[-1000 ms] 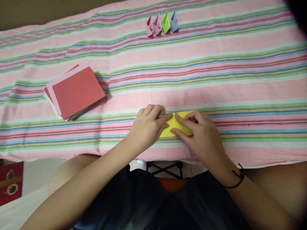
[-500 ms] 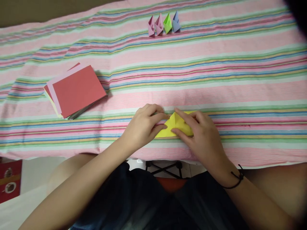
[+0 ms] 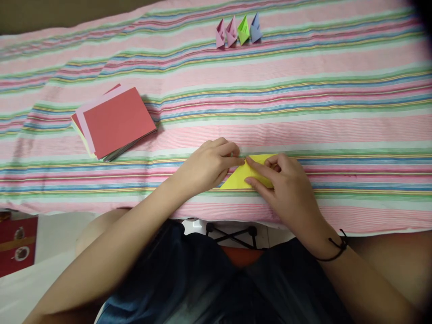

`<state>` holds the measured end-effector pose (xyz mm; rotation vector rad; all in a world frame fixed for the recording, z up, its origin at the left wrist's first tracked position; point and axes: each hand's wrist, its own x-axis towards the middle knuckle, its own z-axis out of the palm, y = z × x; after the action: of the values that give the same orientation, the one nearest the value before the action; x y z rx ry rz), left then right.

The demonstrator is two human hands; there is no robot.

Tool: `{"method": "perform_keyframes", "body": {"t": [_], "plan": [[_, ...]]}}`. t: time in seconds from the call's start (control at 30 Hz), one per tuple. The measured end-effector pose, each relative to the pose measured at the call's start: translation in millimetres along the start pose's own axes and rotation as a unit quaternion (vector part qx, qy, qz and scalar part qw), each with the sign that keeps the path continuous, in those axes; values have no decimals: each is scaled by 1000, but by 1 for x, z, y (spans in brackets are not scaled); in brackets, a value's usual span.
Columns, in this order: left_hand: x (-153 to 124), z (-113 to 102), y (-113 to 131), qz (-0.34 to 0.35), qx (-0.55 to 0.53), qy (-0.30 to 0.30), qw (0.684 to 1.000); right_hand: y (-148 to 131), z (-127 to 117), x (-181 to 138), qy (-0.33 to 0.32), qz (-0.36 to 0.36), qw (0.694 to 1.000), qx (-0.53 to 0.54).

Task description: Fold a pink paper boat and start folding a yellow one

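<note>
A yellow sheet of paper [image 3: 235, 179], folded with a slanting left edge, lies on the striped cloth near the table's front edge. My left hand [image 3: 211, 164] comes in from the left with its fingers curled together, fingertips at the upper corner of the fold. On the right part of the paper, my right hand [image 3: 288, 184] presses with thumb and forefinger, its other fingers bent. The forefinger tips of both hands nearly meet at that corner. Part of the paper is hidden under my right hand.
A stack of coloured paper sheets [image 3: 119, 122], red on top, lies to the left. At the back stand small folded paper pieces: two pink ones [image 3: 220, 35], a green one [image 3: 243, 31] and a blue one [image 3: 255, 29]. A striped tablecloth [image 3: 303, 130] covers the table.
My left fingertips have moved right and up, from the paper's left slope to its upper corner. The small peaked flap now looks flatter. My right hand stays on the paper.
</note>
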<state>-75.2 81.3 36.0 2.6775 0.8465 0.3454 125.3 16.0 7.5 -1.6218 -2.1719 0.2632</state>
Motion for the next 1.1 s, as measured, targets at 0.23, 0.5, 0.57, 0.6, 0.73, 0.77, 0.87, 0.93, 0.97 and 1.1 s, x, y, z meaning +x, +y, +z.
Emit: {"method": "perform_keyframes", "body": {"t": [0.23,0.5,0.57,0.6,0.73,0.77,0.87,0.93,0.97,1.1], "plan": [[10,-2,3,-120,-129,44,983,0,-1,0,-7,0,1000,0],[39,-3,-5,-194,-82,-11,978,1,1,1,-7,-1,1000,10],[42,-7,-7,-185,-77,-29,979,2,2,1,-3,-5,1000,11],[44,-8,-8,-188,-76,-39,979,2,3,1,-1,-8,1000,11],[53,-15,-7,-215,-80,-107,967,3,4,1,4,-16,1000,9],[55,-16,-7,-220,-76,-119,965,3,3,1,4,-15,1000,8],[59,-18,-6,-227,-57,-128,964,2,3,1,-1,-11,1000,6],[60,-17,-5,-227,-52,-128,964,1,2,2,-5,-9,1000,4],[60,-17,-6,-226,-51,-127,965,1,2,2,-7,-9,1000,3],[61,-16,-7,-209,-34,-128,969,1,2,2,-8,-11,1000,1]]}}
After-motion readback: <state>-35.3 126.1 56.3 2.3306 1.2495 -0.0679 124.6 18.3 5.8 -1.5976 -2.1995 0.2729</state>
